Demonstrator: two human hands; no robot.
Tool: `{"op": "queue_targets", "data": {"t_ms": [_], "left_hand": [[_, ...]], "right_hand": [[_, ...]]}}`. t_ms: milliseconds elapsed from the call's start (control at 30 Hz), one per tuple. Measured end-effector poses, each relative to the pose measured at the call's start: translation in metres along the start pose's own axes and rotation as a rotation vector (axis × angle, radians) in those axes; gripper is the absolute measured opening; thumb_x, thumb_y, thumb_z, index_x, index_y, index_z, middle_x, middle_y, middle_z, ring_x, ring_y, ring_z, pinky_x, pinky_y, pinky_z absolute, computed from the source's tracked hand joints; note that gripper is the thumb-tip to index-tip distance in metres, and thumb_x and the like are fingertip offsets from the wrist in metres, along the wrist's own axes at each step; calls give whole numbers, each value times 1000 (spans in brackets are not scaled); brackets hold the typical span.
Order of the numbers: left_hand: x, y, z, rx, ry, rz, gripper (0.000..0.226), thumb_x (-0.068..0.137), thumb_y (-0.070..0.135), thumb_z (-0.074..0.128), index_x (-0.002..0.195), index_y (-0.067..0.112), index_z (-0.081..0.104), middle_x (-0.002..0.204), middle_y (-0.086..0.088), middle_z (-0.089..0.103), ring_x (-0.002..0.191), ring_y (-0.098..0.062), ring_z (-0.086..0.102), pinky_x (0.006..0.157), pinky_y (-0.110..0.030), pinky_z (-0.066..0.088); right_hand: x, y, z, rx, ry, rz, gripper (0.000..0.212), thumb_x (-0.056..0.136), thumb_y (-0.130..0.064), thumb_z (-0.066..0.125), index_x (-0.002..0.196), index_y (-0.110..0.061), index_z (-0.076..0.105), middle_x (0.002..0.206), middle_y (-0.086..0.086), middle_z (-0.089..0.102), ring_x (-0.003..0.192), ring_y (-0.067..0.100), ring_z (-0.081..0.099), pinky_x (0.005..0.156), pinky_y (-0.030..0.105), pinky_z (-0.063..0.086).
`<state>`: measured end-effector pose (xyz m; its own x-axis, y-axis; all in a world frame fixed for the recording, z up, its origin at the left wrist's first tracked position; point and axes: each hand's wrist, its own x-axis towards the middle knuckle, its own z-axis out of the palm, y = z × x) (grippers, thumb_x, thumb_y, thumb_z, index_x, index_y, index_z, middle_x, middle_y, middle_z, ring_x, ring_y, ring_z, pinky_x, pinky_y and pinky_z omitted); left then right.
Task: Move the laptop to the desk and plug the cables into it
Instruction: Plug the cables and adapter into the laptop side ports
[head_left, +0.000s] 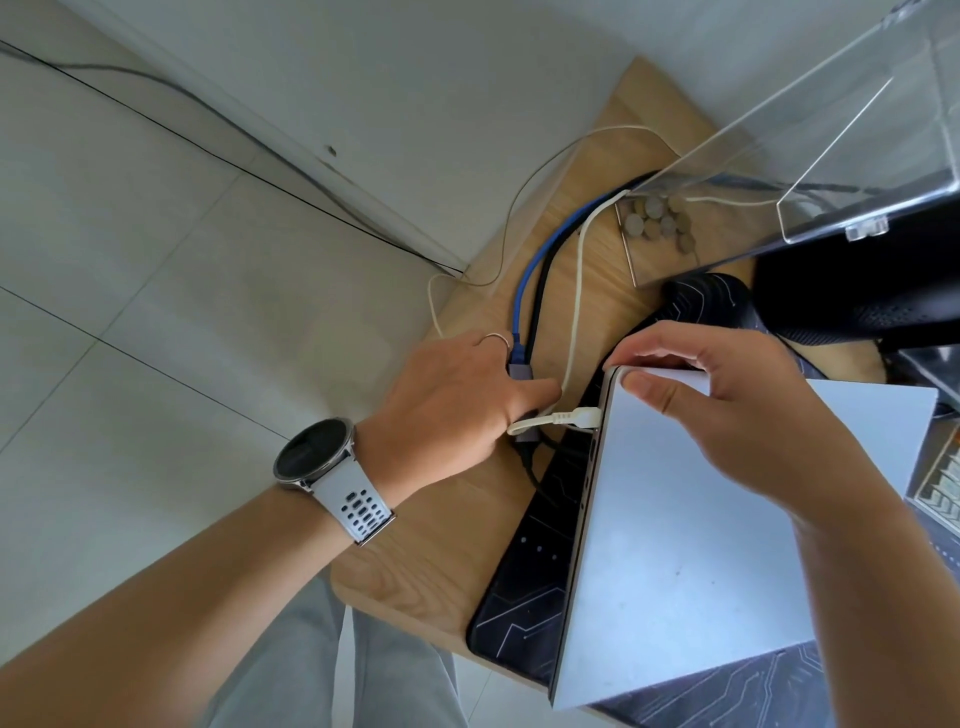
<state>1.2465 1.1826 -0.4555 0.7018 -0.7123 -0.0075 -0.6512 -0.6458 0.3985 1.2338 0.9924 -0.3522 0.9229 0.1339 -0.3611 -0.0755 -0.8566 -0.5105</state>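
Note:
A closed silver laptop (691, 530) lies on a black patterned desk mat (524, 587) on the wooden desk (426, 525). My right hand (727, 410) grips its far left corner, thumb on the lid. A white cable's plug (576, 417) sits at the laptop's left edge. My left hand (457, 400), with a watch on the wrist, rests beside that edge on a grey adapter (519, 371) that a blue cable (535, 270) and a black cable (550, 270) run to. Its fingertips are hidden, near the white cable.
A clear acrylic stand (810, 119) rises at the back right, with several coins (660, 221) under it. A dark speaker-like object (857, 296) lies behind the laptop. A thin white cord (519, 208) loops off the desk's left edge over the tiled floor (156, 260).

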Motion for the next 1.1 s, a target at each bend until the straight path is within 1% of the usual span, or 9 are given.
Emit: {"op": "queue_targets", "data": {"t_ms": [167,300,400,500,667,767,833,933,1100], "left_hand": [[0,-8,0,-1,-33,-40,30,82,9,58,97,35,55,74,-2,33,63,-19,41,43,-22,20],[-3,-24,-2,-20,-58,-7,34,80,7,56,97,35,46,79,-3,40,65,-22,49,43,-21,19],[-3,-33,-1,-57,-57,58,44,76,3,59,100,36,44,81,-6,44,74,-22,48,43,-24,28],[0,-40,-1,-118,-43,56,36,78,7,46,101,34,53,89,-7,46,85,-21,42,46,-20,19],[3,-47,8,-160,-61,-6,32,86,9,52,107,32,57,93,-1,37,83,-14,36,51,-19,20],[13,-51,8,-221,-19,-71,27,90,12,52,105,33,58,97,-4,45,80,-21,48,57,-34,41],[20,-51,4,-275,49,-87,24,91,16,43,103,27,60,97,-8,50,79,-26,52,61,-44,47],[32,-50,0,-253,131,-80,28,88,20,36,101,22,60,92,-10,48,73,-27,52,58,-47,48],[48,-50,-2,-286,165,-121,21,89,8,51,103,20,61,91,-8,48,76,-25,51,59,-43,46]], "right_hand": [[0,0,1,-8,3,-4,13,87,-17,64,90,-29,68,91,-20,69,93,-3,62,82,6,43],[2,0,2,-1,2,11,12,87,-18,64,90,-28,68,90,-22,68,94,-6,61,81,4,43],[2,0,2,-7,-3,11,11,87,-19,63,90,-28,68,90,-22,68,94,-6,61,82,6,44],[1,0,1,17,-9,16,11,87,-18,64,89,-27,69,88,-21,69,94,-6,62,82,6,44],[0,-1,-1,37,-14,17,11,86,-19,63,88,-28,69,89,-23,69,93,-8,61,80,4,42],[-1,0,-1,31,-26,5,11,87,-16,64,89,-26,69,87,-21,70,93,-8,61,79,2,40],[-1,0,-1,22,-32,-4,11,87,-16,64,90,-24,70,86,-19,70,93,-8,61,79,2,41],[-1,0,-1,23,-53,-7,13,87,-18,64,89,-30,68,96,-26,66,94,-9,61,79,2,40],[1,-1,-6,27,-82,-13,15,86,-24,63,88,-38,65,99,-29,64,96,-12,60,79,0,38]]}}
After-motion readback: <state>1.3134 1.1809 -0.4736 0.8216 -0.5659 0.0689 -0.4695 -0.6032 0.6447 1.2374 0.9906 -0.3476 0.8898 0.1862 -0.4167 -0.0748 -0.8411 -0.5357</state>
